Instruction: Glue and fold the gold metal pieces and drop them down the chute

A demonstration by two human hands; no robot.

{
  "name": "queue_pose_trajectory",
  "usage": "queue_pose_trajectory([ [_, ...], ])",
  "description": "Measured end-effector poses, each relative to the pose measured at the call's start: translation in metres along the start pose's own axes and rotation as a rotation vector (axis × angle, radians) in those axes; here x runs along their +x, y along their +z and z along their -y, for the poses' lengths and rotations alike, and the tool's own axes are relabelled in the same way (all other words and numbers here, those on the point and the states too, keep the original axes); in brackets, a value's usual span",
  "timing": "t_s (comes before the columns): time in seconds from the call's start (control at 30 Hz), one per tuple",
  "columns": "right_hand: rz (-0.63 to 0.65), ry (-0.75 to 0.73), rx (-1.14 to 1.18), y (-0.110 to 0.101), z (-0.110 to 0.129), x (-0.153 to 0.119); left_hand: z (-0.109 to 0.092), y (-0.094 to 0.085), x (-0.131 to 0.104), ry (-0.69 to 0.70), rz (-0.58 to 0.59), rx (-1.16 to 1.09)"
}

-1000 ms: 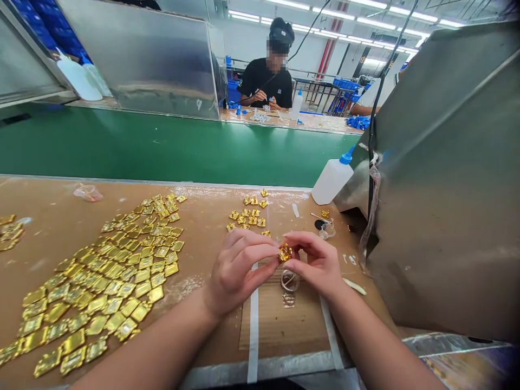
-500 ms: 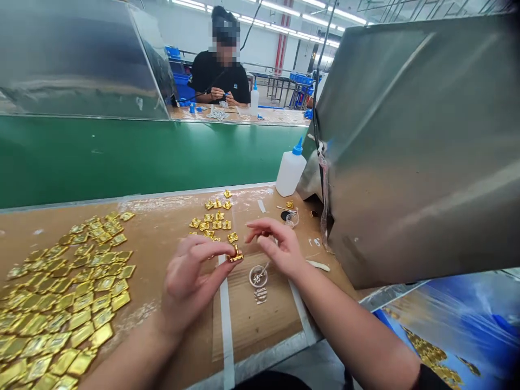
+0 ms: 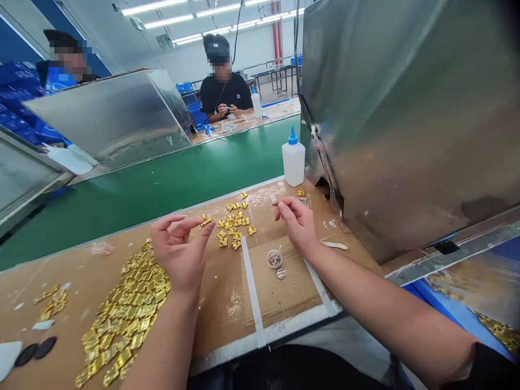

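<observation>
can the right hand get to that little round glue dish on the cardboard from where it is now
Probably yes. The right hand hovers just beyond the small round dish, and only bare cardboard lies between them. Its fingers pinch a thin white stick, which shouldn't block the way.

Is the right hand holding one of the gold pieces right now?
No: the right hand pinches only a thin pale stick, while the small gold piece sits at the fingertips of the left hand.
</observation>
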State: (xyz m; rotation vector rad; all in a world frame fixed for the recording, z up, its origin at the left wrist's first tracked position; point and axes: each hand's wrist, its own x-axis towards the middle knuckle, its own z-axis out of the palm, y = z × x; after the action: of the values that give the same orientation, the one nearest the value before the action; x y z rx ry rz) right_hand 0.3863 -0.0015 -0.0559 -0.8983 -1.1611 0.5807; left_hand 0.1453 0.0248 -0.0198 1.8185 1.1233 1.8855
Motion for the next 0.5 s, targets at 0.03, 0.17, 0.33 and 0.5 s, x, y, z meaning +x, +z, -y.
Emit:
queue_pose_trajectory([
  [0.03, -0.01, 0.0, 0.006, 0.0, 0.0, 0.0, 0.001, -0.002, 0.004, -0.016, 0.015, 0.017],
  [0.17, -0.045, 0.035, 0.04, 0.0, -0.002, 0.002, 0.022, -0.008, 0.03, -0.12, 0.189, 0.245],
  [0.33, -0.031, 0.069, 0.063, -0.002, -0.006, 0.003, 0.067, -0.001, 0.068, -0.204, 0.584, 0.753],
  [0.5, -0.006, 0.072, 0.043, -0.003, -0.005, 0.002, 0.086, 0.009, 0.074, -0.195, 0.755, 0.857],
])
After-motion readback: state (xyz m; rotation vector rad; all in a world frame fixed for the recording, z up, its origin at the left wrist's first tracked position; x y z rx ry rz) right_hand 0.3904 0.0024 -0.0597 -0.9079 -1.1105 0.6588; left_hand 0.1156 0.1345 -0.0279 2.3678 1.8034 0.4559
